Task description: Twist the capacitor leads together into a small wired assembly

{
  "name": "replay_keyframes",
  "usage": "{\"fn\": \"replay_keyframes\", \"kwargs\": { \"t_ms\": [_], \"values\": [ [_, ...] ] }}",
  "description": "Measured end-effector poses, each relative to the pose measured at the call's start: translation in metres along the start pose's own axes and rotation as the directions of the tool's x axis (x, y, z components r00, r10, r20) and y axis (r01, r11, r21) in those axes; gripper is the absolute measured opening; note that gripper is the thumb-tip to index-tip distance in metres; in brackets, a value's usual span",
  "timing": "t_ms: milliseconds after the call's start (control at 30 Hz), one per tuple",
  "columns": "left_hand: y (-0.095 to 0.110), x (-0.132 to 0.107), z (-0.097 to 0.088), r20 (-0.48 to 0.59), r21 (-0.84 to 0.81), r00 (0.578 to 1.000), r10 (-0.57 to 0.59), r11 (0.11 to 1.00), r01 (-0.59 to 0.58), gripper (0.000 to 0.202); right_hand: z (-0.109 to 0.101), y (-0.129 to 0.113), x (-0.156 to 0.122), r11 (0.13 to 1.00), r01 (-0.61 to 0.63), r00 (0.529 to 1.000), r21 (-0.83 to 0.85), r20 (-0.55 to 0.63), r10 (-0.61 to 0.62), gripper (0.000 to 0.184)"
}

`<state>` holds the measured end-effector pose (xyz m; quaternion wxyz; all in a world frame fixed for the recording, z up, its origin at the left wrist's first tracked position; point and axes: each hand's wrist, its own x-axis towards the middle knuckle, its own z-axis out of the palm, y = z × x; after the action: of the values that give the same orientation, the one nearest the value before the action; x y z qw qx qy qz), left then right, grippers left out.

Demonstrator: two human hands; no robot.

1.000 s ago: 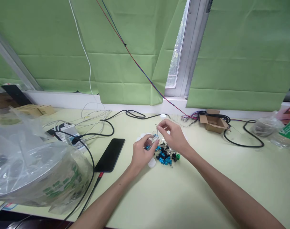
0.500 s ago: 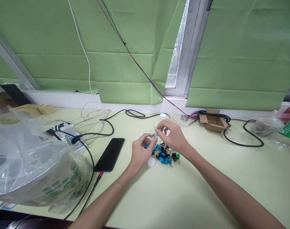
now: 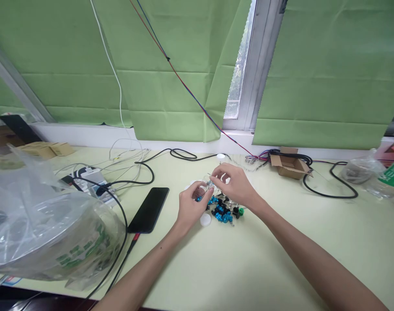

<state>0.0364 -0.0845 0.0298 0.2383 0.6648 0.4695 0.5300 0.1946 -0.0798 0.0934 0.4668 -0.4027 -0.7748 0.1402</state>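
Over a pile of small blue and black parts (image 3: 220, 211), some with metal pins, my two hands meet. My left hand (image 3: 192, 203) is closed on a small clear piece (image 3: 207, 183), whose exact kind I cannot make out. My right hand (image 3: 232, 185) pinches a thin, pin-like part at that piece; its tip shows above the fingertips. A green part (image 3: 241, 211) lies at the pile's right edge. The round white cap (image 3: 205, 220) is flat on the table just below my left hand. More clear or white pieces behind the fingers are partly hidden.
A black phone (image 3: 148, 210) lies to the left, near a large plastic-wrapped bundle (image 3: 83, 242). Black cable (image 3: 184, 154) runs along the back. An open cardboard box (image 3: 289, 166) and a bottle (image 3: 391, 177) stand to the right. Another white cap (image 3: 220, 157) sits behind my right hand.
Both hands keep nearly the same place and grip. The whole view has shifted very slightly; the pile looks the same.
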Motion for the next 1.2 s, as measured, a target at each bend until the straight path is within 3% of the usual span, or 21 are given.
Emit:
{"fn": "replay_keyframes", "kwargs": {
  "t_ms": [467,667,767,1067,1200],
  "values": [
    [0.000,0.000,0.000,-0.004,-0.013,1.000,-0.003,1.000,0.003,0.025,-0.004,-0.003,0.001,1.000,-0.024,0.999,-0.005,0.026,0.024,0.010],
    [0.006,-0.001,-0.002,0.036,0.041,0.996,0.084,0.995,-0.086,0.019,-0.008,-0.005,0.000,1.000,0.013,0.983,0.022,0.181,-0.017,0.021],
    [0.007,-0.001,-0.002,0.049,0.038,0.993,0.109,0.993,-0.111,0.016,-0.007,-0.003,-0.001,0.999,0.035,0.975,0.025,0.217,-0.040,0.018],
    [0.006,-0.003,-0.001,0.093,0.031,0.989,0.115,0.992,-0.119,0.018,-0.013,-0.004,0.001,1.000,0.019,0.968,0.006,0.250,-0.020,0.016],
    [0.005,-0.002,0.000,0.055,0.015,0.996,0.075,0.997,-0.076,0.022,-0.022,-0.001,0.004,1.000,-0.011,0.972,-0.030,0.233,0.018,0.021]
  ]
}}
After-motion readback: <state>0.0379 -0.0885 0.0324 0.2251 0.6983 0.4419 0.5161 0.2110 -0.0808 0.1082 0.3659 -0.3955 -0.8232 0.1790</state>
